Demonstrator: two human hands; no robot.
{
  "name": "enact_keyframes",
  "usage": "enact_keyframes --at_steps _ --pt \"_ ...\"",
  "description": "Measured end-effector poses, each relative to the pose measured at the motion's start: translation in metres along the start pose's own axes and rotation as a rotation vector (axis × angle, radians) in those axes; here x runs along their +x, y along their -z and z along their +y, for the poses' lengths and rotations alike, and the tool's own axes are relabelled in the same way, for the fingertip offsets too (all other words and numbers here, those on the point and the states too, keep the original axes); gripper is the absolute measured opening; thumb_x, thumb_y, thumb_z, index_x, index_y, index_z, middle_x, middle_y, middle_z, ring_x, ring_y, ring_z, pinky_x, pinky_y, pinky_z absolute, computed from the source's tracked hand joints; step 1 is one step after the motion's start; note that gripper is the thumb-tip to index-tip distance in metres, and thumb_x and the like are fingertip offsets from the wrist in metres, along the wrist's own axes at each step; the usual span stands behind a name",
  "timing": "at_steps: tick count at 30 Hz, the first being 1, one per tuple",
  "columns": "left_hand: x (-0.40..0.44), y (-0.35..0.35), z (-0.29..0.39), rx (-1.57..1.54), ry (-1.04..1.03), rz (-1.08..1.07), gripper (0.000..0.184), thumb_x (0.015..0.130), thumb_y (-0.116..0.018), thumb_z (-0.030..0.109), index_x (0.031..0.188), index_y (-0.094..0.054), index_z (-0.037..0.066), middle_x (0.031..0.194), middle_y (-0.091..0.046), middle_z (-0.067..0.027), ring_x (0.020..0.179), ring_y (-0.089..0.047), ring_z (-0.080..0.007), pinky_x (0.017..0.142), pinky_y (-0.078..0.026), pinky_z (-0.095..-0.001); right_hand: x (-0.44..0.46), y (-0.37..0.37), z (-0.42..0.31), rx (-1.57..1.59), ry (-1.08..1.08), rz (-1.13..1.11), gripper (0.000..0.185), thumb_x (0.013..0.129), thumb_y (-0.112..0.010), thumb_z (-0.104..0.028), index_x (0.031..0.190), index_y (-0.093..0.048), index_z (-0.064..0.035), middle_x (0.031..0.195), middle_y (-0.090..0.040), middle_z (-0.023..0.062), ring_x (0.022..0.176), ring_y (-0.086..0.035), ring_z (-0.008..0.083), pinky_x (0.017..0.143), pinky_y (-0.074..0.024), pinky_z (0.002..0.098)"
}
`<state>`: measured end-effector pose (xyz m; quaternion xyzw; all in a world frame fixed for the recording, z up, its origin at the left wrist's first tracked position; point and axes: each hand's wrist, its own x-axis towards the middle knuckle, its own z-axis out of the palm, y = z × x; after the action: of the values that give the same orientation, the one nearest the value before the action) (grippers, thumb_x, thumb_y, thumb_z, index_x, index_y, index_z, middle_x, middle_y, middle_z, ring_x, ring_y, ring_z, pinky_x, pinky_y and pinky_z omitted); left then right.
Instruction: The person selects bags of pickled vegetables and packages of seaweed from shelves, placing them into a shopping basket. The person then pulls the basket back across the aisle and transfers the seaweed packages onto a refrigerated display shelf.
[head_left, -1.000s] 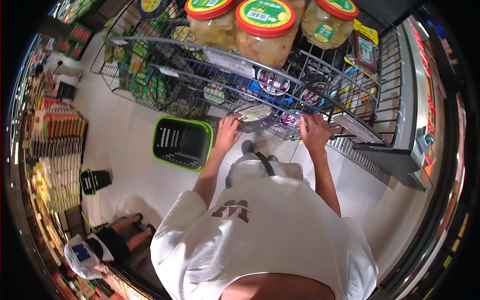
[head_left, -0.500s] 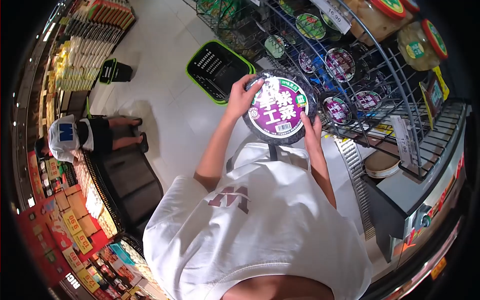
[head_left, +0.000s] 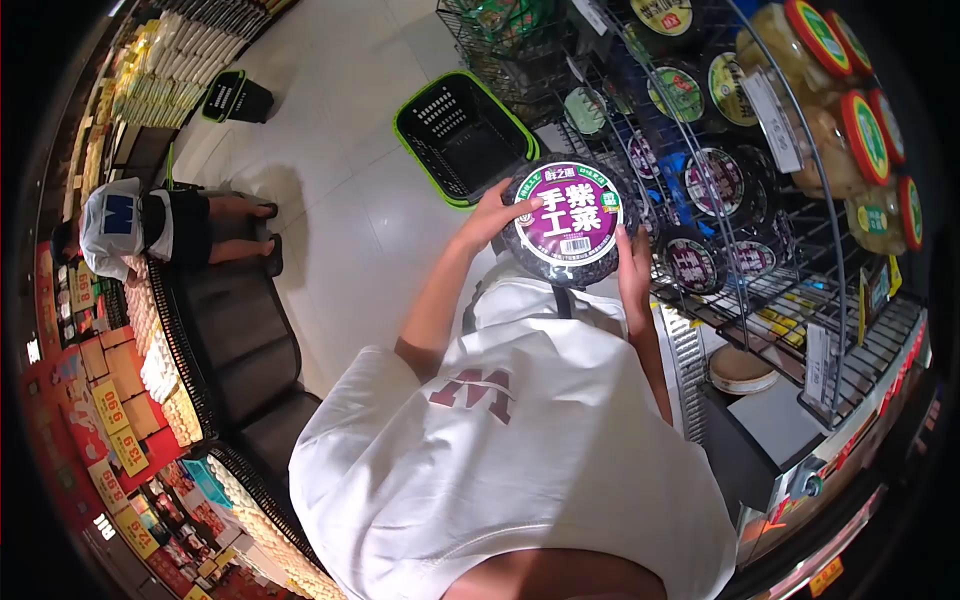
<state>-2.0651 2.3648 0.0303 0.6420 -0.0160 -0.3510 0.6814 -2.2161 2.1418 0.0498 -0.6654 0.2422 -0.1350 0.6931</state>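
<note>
A round dark pack (head_left: 568,222) with a purple and white label is held up in front of my chest, its label facing me. My left hand (head_left: 491,217) grips its left edge, the thumb lying on the label. On the right edge, my right hand (head_left: 633,262) holds the pack with its fingers against the rim. Similar purple-labelled packs (head_left: 692,262) stand in the wire rack (head_left: 838,300) to the right. Behind the pack, a black basket with a green rim (head_left: 405,128) rests on the floor.
Jars with red lids (head_left: 865,138) fill the rack's upper right. A second, smaller basket (head_left: 238,98) stands on the floor at the upper left. Another person (head_left: 125,225) is beside the display at the left. A round tan container (head_left: 742,371) sits below the rack.
Both hands moved from the rack to in front of my chest, now with the round pack between them. Over the last half second the pack shifted slightly right and the view turned.
</note>
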Motion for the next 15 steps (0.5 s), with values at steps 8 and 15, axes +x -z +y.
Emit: enact_keyframes --at_steps 8,15 --pt "0.073 0.126 -0.118 -0.235 0.354 0.447 0.051 0.086 -0.073 0.042 0.117 -0.061 0.004 0.101 -0.069 -0.0084 0.084 -0.067 -0.0160 0.069 -0.057 -0.0310 0.106 0.040 -0.096 -1.136 0.562 0.401 0.031 0.095 -0.062 -0.024 0.113 -0.063 0.0015 0.114 -0.060 0.0209 0.109 -0.057 0.0383 0.093 -0.0452 0.0463" --pt "0.176 0.179 -0.271 -0.232 0.368 0.845 0.037 0.080 -0.081 0.033 0.101 -0.063 0.008 0.078 -0.065 -0.0047 0.052 -0.058 -0.0160 0.041 -0.041 -0.0299 0.140 0.034 -0.080 -1.539 0.081 0.468 0.045 0.102 -0.045 -0.047 0.100 -0.070 -0.0096 0.084 -0.070 0.0185 0.074 -0.066 0.0418 0.062 -0.0479 0.0516"
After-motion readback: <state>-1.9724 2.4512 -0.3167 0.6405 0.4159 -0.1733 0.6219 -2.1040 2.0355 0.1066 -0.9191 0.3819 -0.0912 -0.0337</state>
